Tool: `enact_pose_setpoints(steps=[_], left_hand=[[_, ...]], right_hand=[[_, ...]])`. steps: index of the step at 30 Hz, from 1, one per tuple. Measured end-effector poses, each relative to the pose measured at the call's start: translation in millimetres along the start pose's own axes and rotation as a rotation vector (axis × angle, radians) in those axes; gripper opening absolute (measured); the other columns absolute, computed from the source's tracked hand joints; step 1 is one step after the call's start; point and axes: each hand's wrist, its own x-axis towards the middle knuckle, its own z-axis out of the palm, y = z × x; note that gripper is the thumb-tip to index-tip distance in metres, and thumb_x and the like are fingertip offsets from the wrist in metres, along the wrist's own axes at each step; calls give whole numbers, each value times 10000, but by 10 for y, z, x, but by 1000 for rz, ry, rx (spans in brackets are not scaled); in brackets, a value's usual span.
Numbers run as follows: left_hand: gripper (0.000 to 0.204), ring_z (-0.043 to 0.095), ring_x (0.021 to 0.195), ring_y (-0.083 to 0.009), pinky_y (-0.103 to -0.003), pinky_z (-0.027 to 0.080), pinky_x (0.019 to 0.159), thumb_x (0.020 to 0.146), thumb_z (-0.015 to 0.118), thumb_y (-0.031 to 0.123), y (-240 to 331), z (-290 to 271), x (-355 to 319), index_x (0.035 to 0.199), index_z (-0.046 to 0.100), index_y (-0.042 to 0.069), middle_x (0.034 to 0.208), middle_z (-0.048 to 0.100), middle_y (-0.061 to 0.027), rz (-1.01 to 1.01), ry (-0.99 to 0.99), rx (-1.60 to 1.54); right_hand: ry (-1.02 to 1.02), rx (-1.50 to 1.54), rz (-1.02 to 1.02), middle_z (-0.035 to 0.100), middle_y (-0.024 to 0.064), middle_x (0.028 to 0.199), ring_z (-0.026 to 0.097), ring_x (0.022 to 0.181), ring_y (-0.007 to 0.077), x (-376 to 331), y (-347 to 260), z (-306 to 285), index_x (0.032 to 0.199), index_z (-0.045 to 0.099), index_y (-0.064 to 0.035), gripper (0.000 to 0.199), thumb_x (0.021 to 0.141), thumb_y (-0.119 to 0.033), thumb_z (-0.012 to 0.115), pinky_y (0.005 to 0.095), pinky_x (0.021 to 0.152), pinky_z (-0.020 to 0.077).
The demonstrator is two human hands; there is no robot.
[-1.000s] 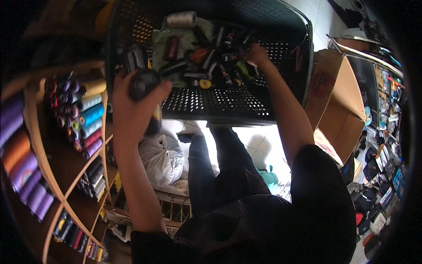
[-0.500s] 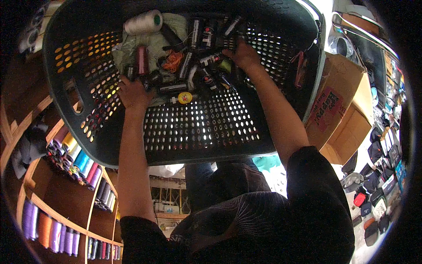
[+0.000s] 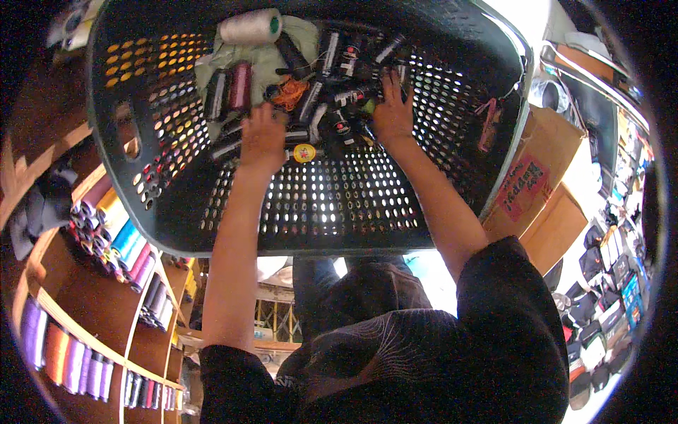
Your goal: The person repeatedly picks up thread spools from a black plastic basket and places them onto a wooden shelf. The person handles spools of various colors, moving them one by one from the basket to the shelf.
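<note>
Both my hands are inside a dark green perforated plastic basket (image 3: 159, 222). My left hand (image 3: 264, 138) lies with fingers apart over dark thread spools, close to a spool end with a round yellow label (image 3: 304, 153). My right hand (image 3: 393, 116) reaches with stretched fingers onto dark spools at the right of the pile; what lies under its palm is hidden. Around them are a maroon spool (image 3: 240, 86), a tangle of orange thread (image 3: 291, 93), several black spools (image 3: 309, 103) and a large white thread cone (image 3: 251, 26) on a pale green cloth or bag (image 3: 305, 37).
Wooden shelves (image 3: 78, 328) at the left hold purple, orange, blue and grey thread cones (image 3: 127, 240). An open cardboard box (image 3: 537, 162) stands right of the basket. Farther right are many small dark items (image 3: 600, 283). A pinkish strip (image 3: 486, 124) hangs by the basket's right wall.
My left hand has moved right across the spools, uncovering a dark spool beside the maroon one. My right hand has drawn slightly nearer, its fingers now straighter. The whole view has shifted a little.
</note>
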Motion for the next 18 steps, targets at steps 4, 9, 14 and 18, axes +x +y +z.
enact_pose_setpoints(steps=[4, 9, 14, 18], left_hand=[[575, 572, 1284, -337, -546, 450, 1057, 760, 802, 160, 66, 174, -49, 1297, 602, 104, 1319, 567, -138, 97, -306, -312], [540, 606, 1250, -327, -511, 486, 1021, 800, 794, 225, 199, 335, -17, 1294, 612, 100, 1338, 571, -150, 37, -314, -182], [504, 597, 1259, -359, -512, 489, 1048, 878, 724, 299, 85, 74, -81, 1314, 620, 69, 1353, 583, -182, -28, -364, -200], [506, 592, 1266, -375, -524, 478, 1072, 899, 684, 312, -33, -81, -378, 1324, 617, 44, 1383, 569, -207, -57, -286, -383]], right_hand=[[-85, -135, -25, 203, 102, 1710, 100, 1595, 297, 15, 2, -100, 1119, 776, -122, 332, 933, -311, 577, 682, 1232, 79], [-87, -144, -75, 122, 99, 1727, 29, 1591, 372, 120, -1, -134, 1010, 811, -129, 358, 827, -424, 722, 712, 1215, 42], [-210, -136, 10, 71, 130, 1729, 28, 1585, 394, 265, -205, -119, 1050, 816, -109, 579, 847, -641, 708, 712, 1207, 96], [-252, -100, -63, 180, 166, 1700, 111, 1568, 391, 226, -241, -74, 1172, 769, -76, 659, 875, -655, 669, 658, 1212, 171]])
